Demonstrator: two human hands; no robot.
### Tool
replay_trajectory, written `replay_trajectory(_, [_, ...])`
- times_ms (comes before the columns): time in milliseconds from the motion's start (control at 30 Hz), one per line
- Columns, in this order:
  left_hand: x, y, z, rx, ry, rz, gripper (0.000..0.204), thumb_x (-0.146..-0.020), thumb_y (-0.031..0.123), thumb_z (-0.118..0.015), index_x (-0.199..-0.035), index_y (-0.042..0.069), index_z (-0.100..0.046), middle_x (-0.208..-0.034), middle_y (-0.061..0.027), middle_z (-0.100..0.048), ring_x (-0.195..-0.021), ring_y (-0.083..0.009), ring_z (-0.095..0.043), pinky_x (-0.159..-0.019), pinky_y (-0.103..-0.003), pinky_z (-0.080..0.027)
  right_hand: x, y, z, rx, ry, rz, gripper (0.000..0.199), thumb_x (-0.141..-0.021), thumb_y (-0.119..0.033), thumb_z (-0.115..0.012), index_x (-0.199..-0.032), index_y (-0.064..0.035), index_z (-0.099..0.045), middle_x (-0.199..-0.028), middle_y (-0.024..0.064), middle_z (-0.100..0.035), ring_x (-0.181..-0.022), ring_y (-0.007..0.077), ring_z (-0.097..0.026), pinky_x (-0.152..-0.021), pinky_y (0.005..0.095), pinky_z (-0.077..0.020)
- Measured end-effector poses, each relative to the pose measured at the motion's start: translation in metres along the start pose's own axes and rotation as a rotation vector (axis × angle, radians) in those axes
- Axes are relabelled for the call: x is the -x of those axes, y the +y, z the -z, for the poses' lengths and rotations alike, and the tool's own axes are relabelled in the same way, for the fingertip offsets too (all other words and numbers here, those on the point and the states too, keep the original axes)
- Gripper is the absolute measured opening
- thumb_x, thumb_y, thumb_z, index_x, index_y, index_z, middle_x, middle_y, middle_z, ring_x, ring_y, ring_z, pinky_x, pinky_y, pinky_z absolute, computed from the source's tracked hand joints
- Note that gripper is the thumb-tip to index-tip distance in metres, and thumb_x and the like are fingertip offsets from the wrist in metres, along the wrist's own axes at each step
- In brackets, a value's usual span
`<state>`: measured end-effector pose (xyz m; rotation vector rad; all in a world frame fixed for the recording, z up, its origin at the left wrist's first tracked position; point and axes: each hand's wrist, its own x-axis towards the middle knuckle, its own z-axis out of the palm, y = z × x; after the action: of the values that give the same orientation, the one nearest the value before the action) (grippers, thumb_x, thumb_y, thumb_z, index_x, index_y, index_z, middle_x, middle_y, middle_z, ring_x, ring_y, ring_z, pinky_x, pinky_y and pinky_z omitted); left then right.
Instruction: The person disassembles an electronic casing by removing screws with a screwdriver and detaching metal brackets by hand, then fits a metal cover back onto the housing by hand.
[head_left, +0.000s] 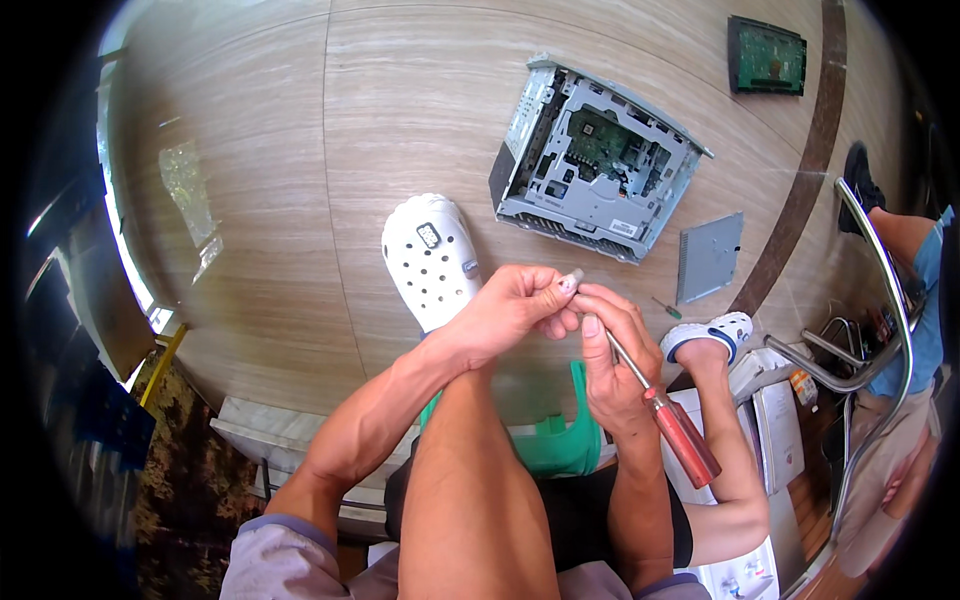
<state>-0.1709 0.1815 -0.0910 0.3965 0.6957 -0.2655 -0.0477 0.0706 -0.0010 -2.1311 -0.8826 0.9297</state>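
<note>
My right hand (620,370) is closed round a screwdriver with a red handle (683,440). Its thin metal shaft points up and left, toward my other hand. The fingers of my left hand (520,310) are pinched together beside the right fingertips, over a small pale piece (571,281) too small to name. Just beyond both hands, an opened metal-cased electronic unit (600,165) lies on the floor, its green circuit board showing through the frame. A flat grey metal cover (709,258) is to its right.
A small green-handled screwdriver (672,312) lies below the cover. A green circuit board in a black frame (768,58) rests at the far right. My feet wear white clogs (432,255). A green stool (560,445) is beneath me. Another person stands behind a curved metal rail (895,290).
</note>
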Motion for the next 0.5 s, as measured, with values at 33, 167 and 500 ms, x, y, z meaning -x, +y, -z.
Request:
replay_trajectory(33, [-0.001, 0.000, 0.000, -0.009, -0.011, 0.001, 0.037, -0.109, 0.039, -0.058, -0.097, 0.006, -0.071, -0.089, -0.0002, -0.072, -0.078, -0.0075, -0.062, -0.076, -0.025, -0.053, 0.001, 0.001, 0.001, -0.004, 0.004, -0.002, 0.020, -0.103, -0.009, -0.063, -0.120, -0.0022, -0.072, -0.120, 0.0182, -0.072, -0.110, 0.0358, -0.069, -0.094, 0.0425, -0.0549])
replay_trajectory(167, [-0.006, 0.000, -0.002, -0.014, -0.040, 0.033, 0.036, -0.109, 0.035, -0.060, -0.102, 0.003, -0.072, -0.092, -0.0041, -0.075, -0.077, -0.0076, -0.063, -0.075, -0.024, -0.051, 0.006, 0.004, 0.004, -0.003, 0.010, -0.043, 0.019, -0.105, -0.011, -0.061, -0.117, -0.0006, -0.071, -0.119, 0.0184, -0.072, -0.110, 0.0343, -0.069, -0.095, 0.0415, -0.0546])
replay_trajectory(500, [-0.006, 0.001, -0.006, -0.019, -0.068, 0.083, 0.044, -0.111, 0.041, -0.055, -0.110, 0.001, -0.073, -0.095, -0.0050, -0.076, -0.082, -0.0108, -0.065, -0.081, -0.028, -0.053, 0.015, 0.015, 0.007, 0.045, 0.041, 0.017, 0.019, -0.105, -0.011, -0.061, -0.117, -0.0001, -0.069, -0.119, 0.0185, -0.072, -0.108, 0.0356, -0.070, -0.093, 0.0429, -0.0551])
